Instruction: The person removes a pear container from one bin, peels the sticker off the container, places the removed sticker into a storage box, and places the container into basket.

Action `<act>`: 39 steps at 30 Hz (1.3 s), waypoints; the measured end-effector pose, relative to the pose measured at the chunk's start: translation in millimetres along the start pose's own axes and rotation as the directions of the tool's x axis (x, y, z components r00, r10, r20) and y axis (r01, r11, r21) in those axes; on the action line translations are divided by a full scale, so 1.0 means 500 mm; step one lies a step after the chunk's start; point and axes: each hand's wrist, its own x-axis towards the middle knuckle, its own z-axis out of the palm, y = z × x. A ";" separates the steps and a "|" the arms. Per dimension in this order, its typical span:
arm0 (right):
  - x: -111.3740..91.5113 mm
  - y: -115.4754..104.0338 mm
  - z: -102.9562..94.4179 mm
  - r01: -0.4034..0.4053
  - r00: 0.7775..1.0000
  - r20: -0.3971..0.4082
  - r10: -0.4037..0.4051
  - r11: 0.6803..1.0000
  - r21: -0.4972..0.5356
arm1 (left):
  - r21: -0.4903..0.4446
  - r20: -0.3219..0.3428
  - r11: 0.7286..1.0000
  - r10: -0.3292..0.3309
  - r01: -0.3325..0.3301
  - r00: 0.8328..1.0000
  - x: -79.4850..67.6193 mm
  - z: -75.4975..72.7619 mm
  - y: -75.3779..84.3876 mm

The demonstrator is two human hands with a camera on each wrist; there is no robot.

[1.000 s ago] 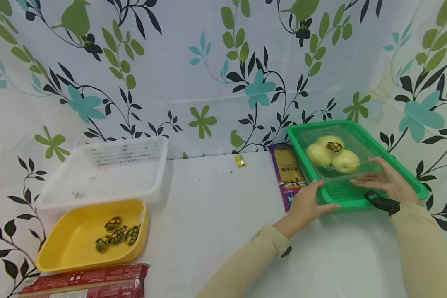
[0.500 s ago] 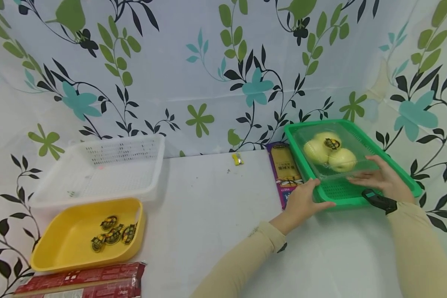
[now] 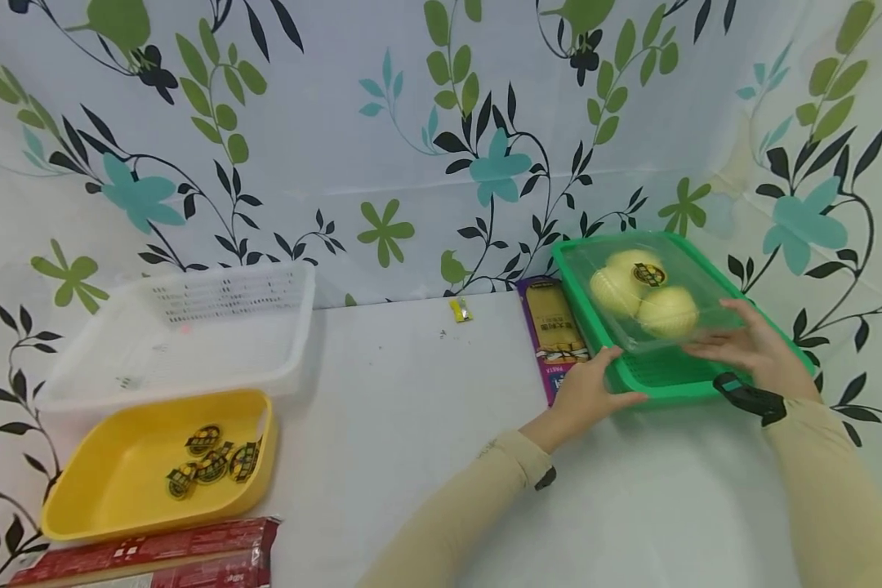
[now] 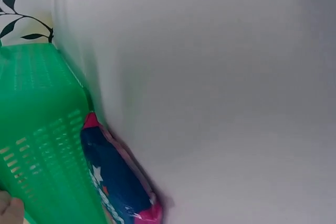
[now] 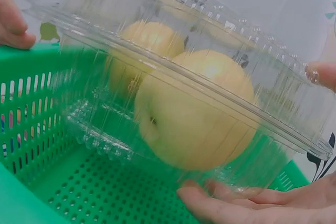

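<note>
A clear plastic clamshell box (image 3: 706, 278) of pale yellow, pear-like fruit (image 3: 667, 312) sits tilted in the green basket (image 3: 657, 390) at the right in the head view. My right hand (image 3: 760, 351) grips its right side, fingers underneath and thumb at the lid edge. In the right wrist view the fruit (image 5: 197, 108) shows through the box, with the right fingers (image 5: 236, 203) under its base. My left hand (image 3: 584, 392) is spread at the basket's near left corner, fingertips right at the rim close to the box's edge. Only a fingertip (image 4: 11, 211) shows in the left wrist view.
A pasta pack (image 3: 551, 335) lies against the basket's left side. A small yellow packet (image 3: 460, 309) is on the white table (image 3: 382, 425). At left stand a white basket (image 3: 294, 343) and a yellow tray (image 3: 110, 457) holding several round black-and-yellow labels, with red packs (image 3: 154, 555) in front.
The head view has shifted slightly, sliding the scene leftward. Both hands stay at the box and basket, with the box slightly more tilted or raised on its right side.
</note>
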 end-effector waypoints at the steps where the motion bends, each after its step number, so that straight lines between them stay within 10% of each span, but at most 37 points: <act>1: 0.001 0.003 0.002 0.000 1.000 0.006 0.000 1.000 0.002 | -0.033 0.023 0.999 0.004 -0.003 1.000 0.000 -0.004 -0.008; 10: 0.007 0.016 0.003 -0.019 0.999 0.029 0.018 0.998 0.059 | -0.250 0.062 0.967 -0.023 0.038 0.998 -0.007 -0.026 -0.037; 22: -0.021 0.027 0.009 -0.008 0.991 0.132 0.002 0.999 0.042 | -0.510 0.010 0.834 -0.241 0.212 0.971 -0.011 -0.117 -0.084; 26: -0.033 0.031 0.017 -0.024 0.989 0.146 0.016 0.998 0.054 | -0.654 0.093 0.701 -0.299 0.285 0.950 -0.013 -0.139 -0.105; 32: -0.034 0.048 0.042 -0.070 0.971 0.229 0.063 0.997 0.019 | -0.856 0.275 0.363 -0.282 0.367 0.919 -0.022 -0.177 -0.134; 34: -0.029 0.053 0.049 -0.099 0.954 0.284 0.094 0.995 0.002 | -0.868 0.287 0.325 -0.287 0.375 0.914 -0.026 -0.191 -0.144; 39: -0.016 0.063 0.058 -0.167 0.910 0.376 0.173 0.985 -0.047 | -0.853 0.305 0.350 -0.270 0.388 0.913 -0.037 -0.219 -0.159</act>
